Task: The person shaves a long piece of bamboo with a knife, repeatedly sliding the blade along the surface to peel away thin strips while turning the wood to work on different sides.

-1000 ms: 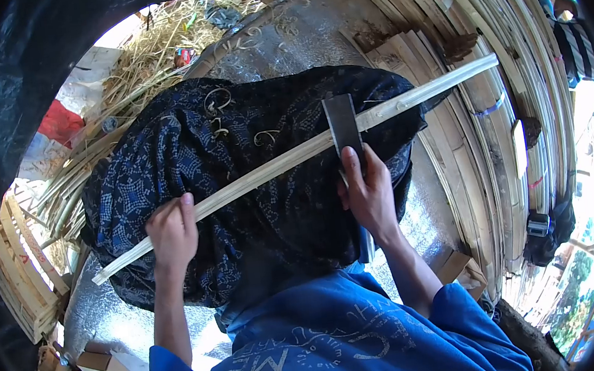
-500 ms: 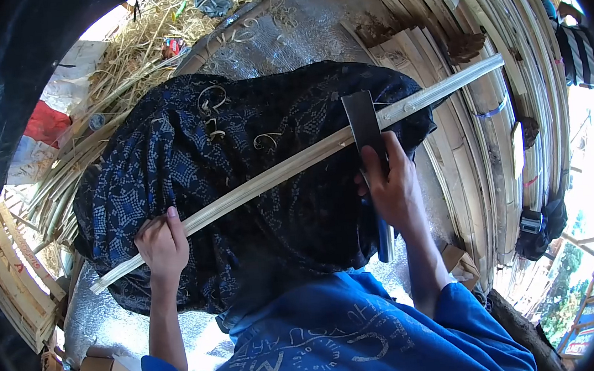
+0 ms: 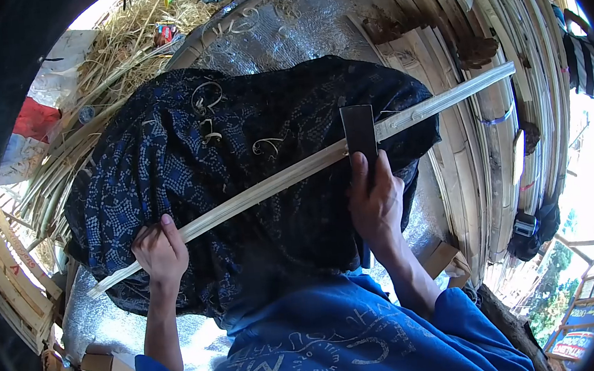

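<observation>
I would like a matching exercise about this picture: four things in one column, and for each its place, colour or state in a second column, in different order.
Column one
1. left hand
2. right hand
3. wooden strip
4. shirt

Column two
A. holding the dark flat blade
B. blue in colour
C. closed around the strip near its lower end in the picture
D. slanting across the patterned cloth

Right pairs: 1-C, 2-A, 3-D, 4-B

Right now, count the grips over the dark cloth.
2: the left grip, on the pale strip near its lower end; the right grip, on the dark flat tool. None seems hidden.
</observation>
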The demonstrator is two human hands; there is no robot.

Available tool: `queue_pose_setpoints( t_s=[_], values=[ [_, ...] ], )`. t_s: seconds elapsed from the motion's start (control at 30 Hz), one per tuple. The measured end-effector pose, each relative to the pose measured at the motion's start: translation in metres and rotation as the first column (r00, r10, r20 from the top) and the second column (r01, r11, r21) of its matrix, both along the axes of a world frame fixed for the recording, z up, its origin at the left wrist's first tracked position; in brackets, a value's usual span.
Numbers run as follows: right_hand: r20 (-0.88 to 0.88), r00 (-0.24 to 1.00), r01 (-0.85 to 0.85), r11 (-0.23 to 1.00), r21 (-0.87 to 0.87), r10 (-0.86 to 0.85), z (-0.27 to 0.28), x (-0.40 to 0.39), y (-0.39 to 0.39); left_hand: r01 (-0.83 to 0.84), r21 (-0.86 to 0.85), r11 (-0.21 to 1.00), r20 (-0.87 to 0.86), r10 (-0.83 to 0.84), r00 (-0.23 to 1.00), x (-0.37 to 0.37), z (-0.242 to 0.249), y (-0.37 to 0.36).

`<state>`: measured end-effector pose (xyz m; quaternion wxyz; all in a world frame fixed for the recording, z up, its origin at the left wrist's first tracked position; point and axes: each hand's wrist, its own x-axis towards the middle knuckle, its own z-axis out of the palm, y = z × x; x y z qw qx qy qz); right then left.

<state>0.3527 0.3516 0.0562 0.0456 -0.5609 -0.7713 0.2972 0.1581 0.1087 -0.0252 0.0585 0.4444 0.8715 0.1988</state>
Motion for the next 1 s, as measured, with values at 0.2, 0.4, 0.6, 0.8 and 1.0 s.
queue_pose_setpoints(
  t_s=[0.2, 0.4, 0.6, 0.8, 1.0],
  values=[
    [-0.056, 0.998, 0.024, 0.999, -0.023, -0.026, -0.003, 0.000, -0.003, 0.001, -0.005, 1.000, -0.015, -0.001, 1.000, 0.000, -0.004, -0.001],
    [-0.071, 0.997, -0.006, 1.000, -0.015, 0.005, -0.007, 0.004, -0.002, -0.028, -0.026, 0.999, -0.033, 0.027, 0.999, 0.002, -0.007, -0.004],
    [-0.145, 0.989, -0.027, 0.992, -0.122, 0.009, -0.005, 0.013, 0.004, -0.021, 0.025, 0.999, -0.076, 0.022, 0.997, 0.002, -0.005, -0.002],
    [-0.408, 0.881, -0.103, 0.742, -0.662, -0.242, 0.017, 0.025, 0.021, 0.047, -0.007, 0.999, 0.020, -0.046, 0.999, -0.017, 0.032, 0.000],
    [-0.454, 0.820, 0.066, 0.846, -0.530, -0.349, 0.006, 0.013, 0.003, 0.057, -0.018, 0.998, -0.012, -0.057, 0.998, -0.037, 0.028, 0.012]
  ],
)
